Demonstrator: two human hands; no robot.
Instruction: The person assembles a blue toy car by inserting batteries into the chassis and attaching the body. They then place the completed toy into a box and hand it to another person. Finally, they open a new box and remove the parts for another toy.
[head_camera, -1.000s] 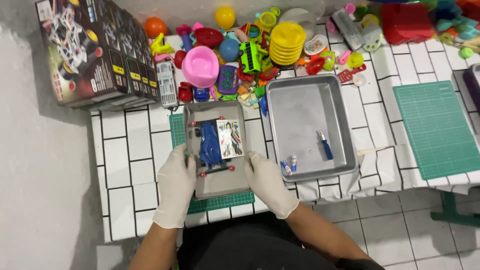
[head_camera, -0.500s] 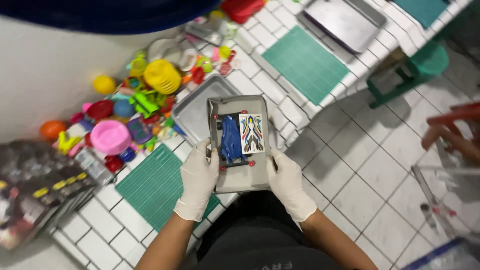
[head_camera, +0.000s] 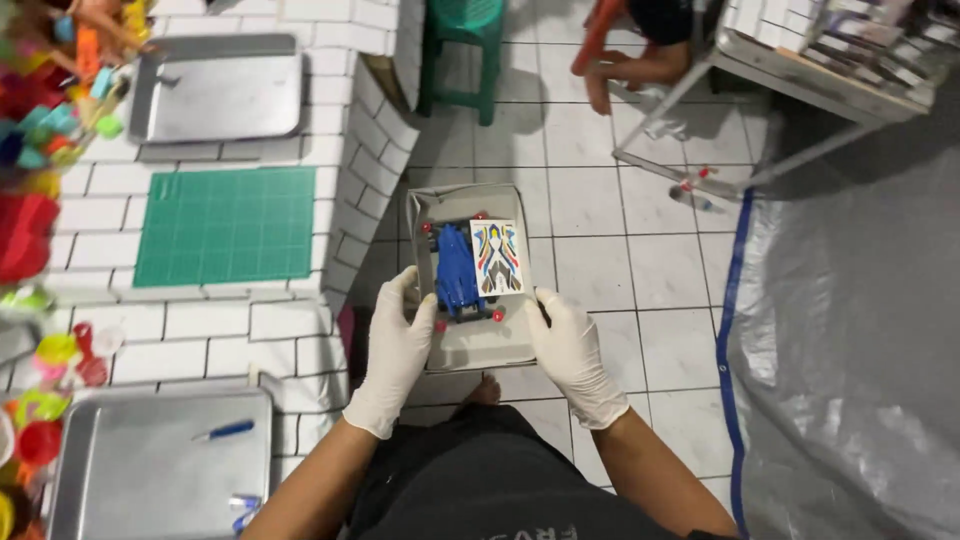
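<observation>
Both my gloved hands carry a small metal tray (head_camera: 480, 345) out over the tiled floor. My left hand (head_camera: 395, 345) grips its left edge and my right hand (head_camera: 570, 345) grips its right edge. On the tray lies a blue toy car (head_camera: 458, 270) with red wheels, and beside it a colourful sticker sheet (head_camera: 497, 257). The tray is level and away from the table.
The white tiled table (head_camera: 200, 320) is at my left with a green cutting mat (head_camera: 228, 225), two metal trays (head_camera: 215, 95) (head_camera: 160, 465) and piled colourful toys (head_camera: 40, 150). Ahead stand a green stool (head_camera: 470, 40), a metal rack (head_camera: 800, 90) and another person's hand (head_camera: 625, 70). Grey plastic sheeting (head_camera: 850, 350) covers the floor on the right.
I have turned away from the table to the right, carrying the tray with the car; the table has swung to my left and the floor is beneath the tray.
</observation>
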